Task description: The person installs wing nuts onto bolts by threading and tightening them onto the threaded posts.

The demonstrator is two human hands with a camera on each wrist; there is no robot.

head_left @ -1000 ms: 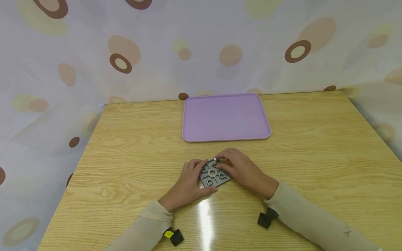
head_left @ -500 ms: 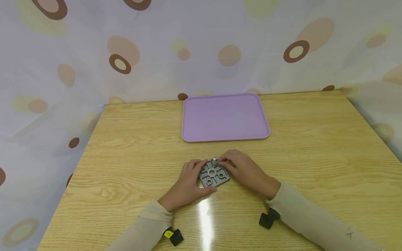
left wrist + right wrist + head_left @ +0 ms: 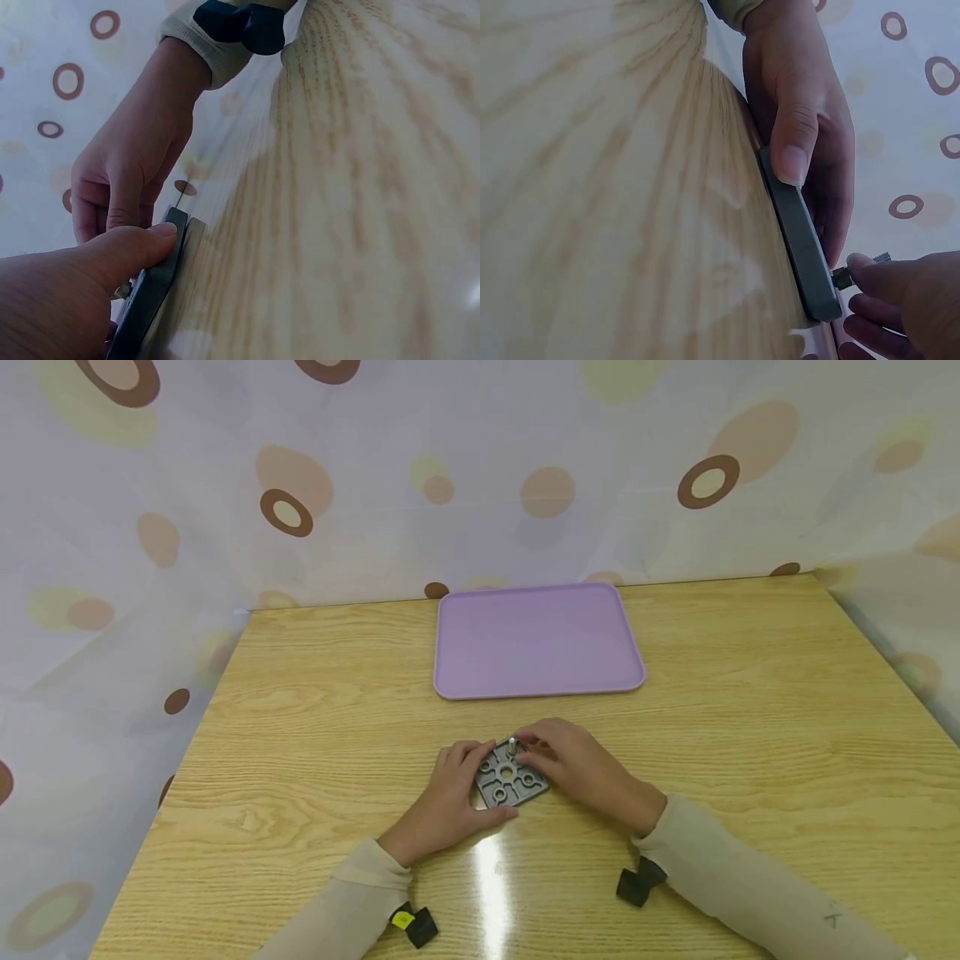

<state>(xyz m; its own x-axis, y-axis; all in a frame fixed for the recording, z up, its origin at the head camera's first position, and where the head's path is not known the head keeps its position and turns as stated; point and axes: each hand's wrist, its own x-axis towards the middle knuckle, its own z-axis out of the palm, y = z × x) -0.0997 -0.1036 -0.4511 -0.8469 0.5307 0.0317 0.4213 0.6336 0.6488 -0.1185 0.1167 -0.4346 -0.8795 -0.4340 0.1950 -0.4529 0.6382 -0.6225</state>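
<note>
A square grey metal plate (image 3: 517,791) with a centre hole and corner bosses lies low over the table. My left hand (image 3: 447,797) grips it along its left side, thumb on the near edge and fingers on the far one. From the plate's far corner a bolt (image 3: 512,743) sticks up, its threaded tip showing. In the right wrist view a dark nut (image 3: 843,279) sits round it, close against the plate. My right hand (image 3: 588,772) pinches at the nut with thumb and forefinger, and these partly hide it.
A lilac tray (image 3: 540,643) lies on the wooden table (image 3: 322,693) beyond the hands, near the back edge. Patterned cloth (image 3: 480,510) hangs behind the table and at its sides. Black camera mounts (image 3: 636,885) are strapped to both wrists.
My right fingers drew back slightly to the right from the bolt half a second ago, and now close around the nut again. The left hand and plate have hardly moved.
</note>
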